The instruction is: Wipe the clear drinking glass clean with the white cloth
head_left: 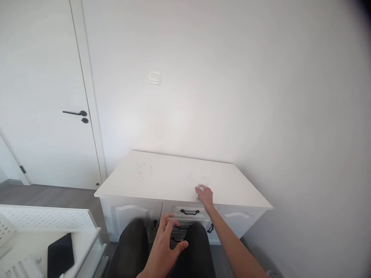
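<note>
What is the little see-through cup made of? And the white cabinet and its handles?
The cup by the right hand looks like clear glass or plastic: the white top shows through it, too faint to tell which. The cabinet looks like painted or laminated wood, smooth and matte white with shaped door panels. The drawer handle looks like black metal, thin and curved.

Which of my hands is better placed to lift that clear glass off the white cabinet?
Right. The right hand is stretched out with its fingers at the clear glass on the cabinet top; the left hand hovers open, lower, near the knees.
</note>
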Motion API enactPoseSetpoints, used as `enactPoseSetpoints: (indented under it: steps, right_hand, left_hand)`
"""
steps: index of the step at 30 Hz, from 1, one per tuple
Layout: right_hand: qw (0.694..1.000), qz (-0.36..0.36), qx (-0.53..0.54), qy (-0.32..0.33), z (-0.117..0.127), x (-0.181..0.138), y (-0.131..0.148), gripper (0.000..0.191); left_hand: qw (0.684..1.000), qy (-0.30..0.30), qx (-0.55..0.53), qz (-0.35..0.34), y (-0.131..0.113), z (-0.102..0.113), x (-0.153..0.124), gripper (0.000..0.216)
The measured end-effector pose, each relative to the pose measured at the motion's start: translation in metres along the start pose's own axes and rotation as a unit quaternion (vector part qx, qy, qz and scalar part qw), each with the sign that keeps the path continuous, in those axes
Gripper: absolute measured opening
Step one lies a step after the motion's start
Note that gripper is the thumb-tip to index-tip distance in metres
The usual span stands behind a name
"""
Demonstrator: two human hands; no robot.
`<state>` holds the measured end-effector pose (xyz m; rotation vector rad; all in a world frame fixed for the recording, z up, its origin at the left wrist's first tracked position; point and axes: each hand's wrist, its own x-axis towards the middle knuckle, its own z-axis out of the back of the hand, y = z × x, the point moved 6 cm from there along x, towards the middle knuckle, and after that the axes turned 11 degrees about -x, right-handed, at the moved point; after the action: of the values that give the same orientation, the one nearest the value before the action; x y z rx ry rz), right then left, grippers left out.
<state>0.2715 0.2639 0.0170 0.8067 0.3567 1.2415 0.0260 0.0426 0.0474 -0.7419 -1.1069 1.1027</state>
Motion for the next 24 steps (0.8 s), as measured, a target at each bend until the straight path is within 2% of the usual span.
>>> enactPoseSetpoints:
  steps: [2,5,9,13,17,19,22,24]
  right_hand:
    - [1.0,-0.029,-0.006,-0.007,-0.002,0.034,-0.01,0.04]
    - [0.998,-0.058,-0.008,-0.013,-0.01,0.067,-0.016,0.043]
    - [0.996,-0.085,-0.008,-0.006,-0.025,0.092,-0.018,0.045]
    - [0.996,-0.091,-0.013,0.008,-0.036,0.102,-0.015,0.049]
    - [0.997,-0.082,-0.012,0.0,-0.032,0.097,-0.011,0.047]
    - [0.997,-0.073,-0.009,-0.016,-0.024,0.086,-0.009,0.044]
    - [0.998,-0.054,-0.007,-0.036,-0.01,0.052,-0.011,0.039]
    - [0.998,-0.043,0.002,-0.047,-0.005,0.012,-0.018,0.043]
  left_hand:
    - [1.0,0.024,-0.006,0.002,0.001,-0.005,-0.001,0.029]
    - [0.999,0.039,-0.012,-0.005,0.007,-0.012,-0.001,0.028]
    - [0.999,0.021,-0.033,-0.034,0.019,-0.014,-0.003,0.025]
    - [0.999,-0.006,-0.042,-0.024,0.031,-0.008,-0.007,0.025]
    - [0.999,0.031,-0.038,0.0,0.026,-0.004,-0.007,0.02]
    - [0.999,0.026,-0.038,0.004,0.021,0.0,-0.006,0.02]
    - [0.999,0.013,-0.041,-0.003,0.021,0.007,-0.004,0.018]
    - [0.999,0.001,-0.041,0.001,0.033,0.014,0.001,0.015]
